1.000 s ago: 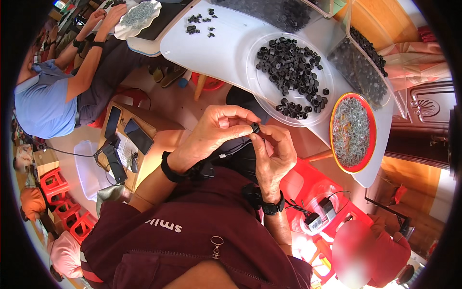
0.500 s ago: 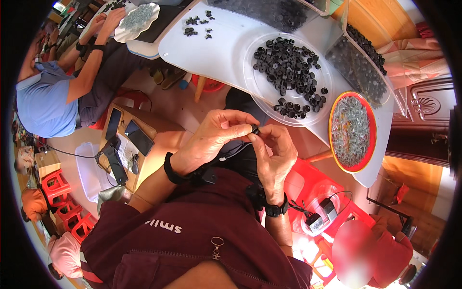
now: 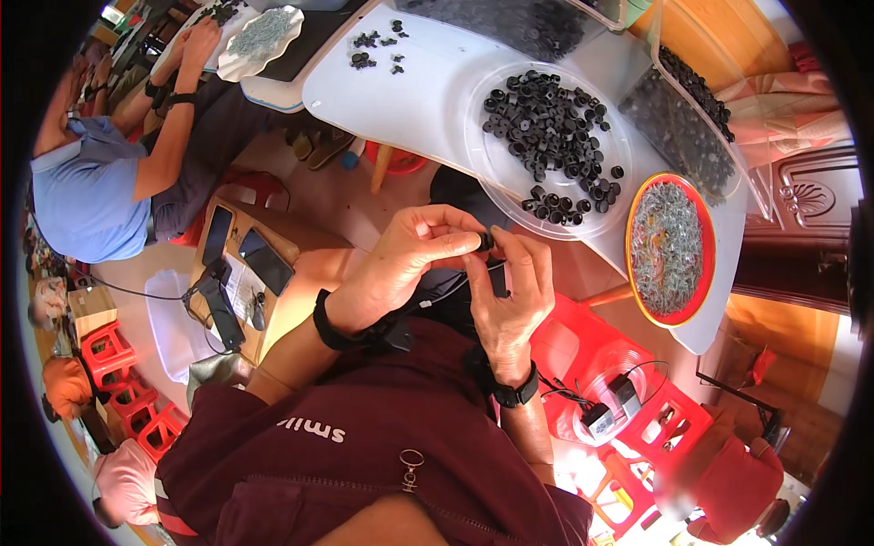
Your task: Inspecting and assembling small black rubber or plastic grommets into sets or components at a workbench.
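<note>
In front of my chest, my left hand [image 3: 391, 273] pinches a small black round plastic part [image 3: 485, 242] between thumb and forefinger. My right hand [image 3: 513, 305] is curled against the part from the other side, its forefinger at the part's edge and its thumb just below. Whether a smaller piece sits between the right fingertips is hidden. Beyond my hands, a clear round tray [image 3: 496, 187] on the white table [image 3: 401, 109] holds a heap of similar black parts. To its right is a red dish with a yellow rim [image 3: 630, 264], full of small clear or silvery pieces [image 3: 666, 246].
Clear bins of black parts [image 3: 678, 127] line the table's far side. Small black clusters [image 3: 364, 60] lie at its far left. Phones [image 3: 266, 261] rest on a cardboard box at left. A red stool [image 3: 569, 341] bears chargers [image 3: 598, 419]. A person in blue [image 3: 91, 191] works at far left.
My right hand has shifted slightly left, and its thumb and forefinger have spread a little around the part, leaving more of it showing. The left hand stays nearly still.
</note>
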The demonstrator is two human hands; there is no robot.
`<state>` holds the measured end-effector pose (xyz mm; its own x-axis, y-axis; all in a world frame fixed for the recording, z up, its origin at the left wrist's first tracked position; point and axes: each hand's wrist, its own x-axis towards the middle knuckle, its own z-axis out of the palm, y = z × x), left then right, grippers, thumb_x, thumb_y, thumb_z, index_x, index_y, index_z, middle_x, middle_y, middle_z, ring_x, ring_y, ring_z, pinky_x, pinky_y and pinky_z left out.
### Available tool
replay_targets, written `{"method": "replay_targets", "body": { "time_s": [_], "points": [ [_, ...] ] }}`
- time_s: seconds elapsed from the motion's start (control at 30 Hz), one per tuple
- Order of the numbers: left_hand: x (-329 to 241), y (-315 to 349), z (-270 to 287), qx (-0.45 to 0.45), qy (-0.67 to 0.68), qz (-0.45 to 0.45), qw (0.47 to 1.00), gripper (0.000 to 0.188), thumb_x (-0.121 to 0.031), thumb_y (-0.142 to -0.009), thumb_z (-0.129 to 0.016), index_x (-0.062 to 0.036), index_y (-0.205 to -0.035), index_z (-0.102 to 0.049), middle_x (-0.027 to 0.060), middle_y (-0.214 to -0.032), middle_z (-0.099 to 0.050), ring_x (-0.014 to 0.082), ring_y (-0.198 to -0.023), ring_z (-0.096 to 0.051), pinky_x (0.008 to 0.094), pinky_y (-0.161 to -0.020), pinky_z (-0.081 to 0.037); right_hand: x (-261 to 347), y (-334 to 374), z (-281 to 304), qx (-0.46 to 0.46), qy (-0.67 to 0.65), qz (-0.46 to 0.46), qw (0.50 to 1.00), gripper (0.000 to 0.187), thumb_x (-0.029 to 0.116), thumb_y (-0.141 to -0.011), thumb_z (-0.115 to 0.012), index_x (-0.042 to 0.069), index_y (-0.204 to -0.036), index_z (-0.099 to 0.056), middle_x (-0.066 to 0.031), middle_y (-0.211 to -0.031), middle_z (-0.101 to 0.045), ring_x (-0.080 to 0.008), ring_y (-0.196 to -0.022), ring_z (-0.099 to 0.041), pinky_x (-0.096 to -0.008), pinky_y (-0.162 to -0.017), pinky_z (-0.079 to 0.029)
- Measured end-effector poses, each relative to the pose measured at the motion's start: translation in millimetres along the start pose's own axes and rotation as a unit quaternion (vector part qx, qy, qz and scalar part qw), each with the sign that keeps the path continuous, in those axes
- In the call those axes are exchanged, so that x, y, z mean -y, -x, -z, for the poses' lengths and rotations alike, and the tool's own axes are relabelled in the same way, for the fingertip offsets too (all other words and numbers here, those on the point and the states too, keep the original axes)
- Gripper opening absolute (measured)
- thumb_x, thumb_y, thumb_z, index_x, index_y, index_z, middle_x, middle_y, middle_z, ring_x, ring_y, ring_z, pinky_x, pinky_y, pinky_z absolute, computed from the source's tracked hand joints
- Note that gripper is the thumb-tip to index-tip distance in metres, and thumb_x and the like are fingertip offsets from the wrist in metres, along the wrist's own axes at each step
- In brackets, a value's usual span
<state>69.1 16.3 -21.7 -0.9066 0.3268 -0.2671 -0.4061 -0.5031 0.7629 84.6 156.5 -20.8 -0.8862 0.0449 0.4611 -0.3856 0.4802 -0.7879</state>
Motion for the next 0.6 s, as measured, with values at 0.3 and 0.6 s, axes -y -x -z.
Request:
{"method": "replay_targets", "body": {
  "time_s": [0.3, 0.6],
  "points": [
    [-3.6, 3.0, -2.7, -0.019, 0.005, 0.031, 0.999, 0.019, -0.016, -0.089, -0.054, -0.0007, -0.100, -0.057, 0.0032, -0.093, -0.059, 0.0103, -0.083, -0.060, 0.0281, -0.077, -0.050, -12.2, -2.5, -1.3, 0.025, 0.019, 0.037, 0.999, 0.034, 0.001, -0.066, -0.072, 0.003, -0.097, -0.062, -0.0094, -0.084, -0.056, -0.0231, -0.067, -0.057, -0.0306, -0.056, -0.047],
    [2.9, 4.5, 5.8, 0.018, -0.004, 0.038, 0.999, 0.023, -0.022, -0.091, -0.050, -0.0010, -0.092, -0.060, 0.0037, -0.088, -0.059, 0.0114, -0.083, -0.059, 0.0314, -0.076, -0.052, -8.6, -5.0, 4.0, 0.056, -0.039, 0.005, 0.998, 0.031, 0.001, -0.067, -0.072, 0.002, -0.096, -0.063, -0.0082, -0.083, -0.055, -0.0188, -0.066, -0.057, -0.0285, -0.057, -0.046]
  ]
}}
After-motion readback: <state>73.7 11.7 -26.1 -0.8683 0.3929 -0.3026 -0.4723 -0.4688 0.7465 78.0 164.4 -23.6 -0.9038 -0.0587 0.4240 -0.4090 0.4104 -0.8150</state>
